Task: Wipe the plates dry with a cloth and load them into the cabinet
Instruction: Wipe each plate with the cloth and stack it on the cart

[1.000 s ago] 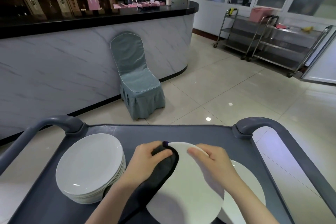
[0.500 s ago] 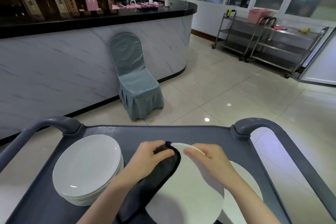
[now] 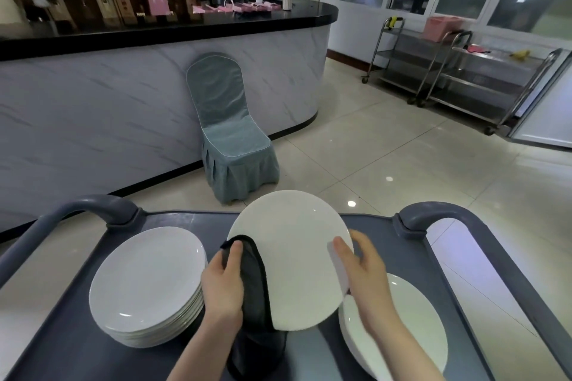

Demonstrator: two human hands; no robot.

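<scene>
A white plate [image 3: 294, 250] is held tilted up above the grey cart [image 3: 62, 346]. My left hand [image 3: 224, 281] grips its left edge through a dark cloth [image 3: 253, 288], thumb on the cloth over the plate's face. My right hand [image 3: 365, 272] holds the right edge, thumb on the face and fingers behind. A stack of several white plates [image 3: 148, 281] sits on the cart at the left. Another white plate [image 3: 399, 328] lies on the cart at the right, partly under my right arm. No cabinet is in sight.
The cart's curved handles [image 3: 105, 207] rise at both far corners. Beyond it stand a covered blue-green chair [image 3: 229, 139] against a marble-fronted counter [image 3: 123, 102], and steel trolleys [image 3: 458, 71] at the far right on the tiled floor.
The plate has been lifted and tipped up toward me. My left hand with the cloth slid from the top rim to the left edge; my right hand shifted to the right edge.
</scene>
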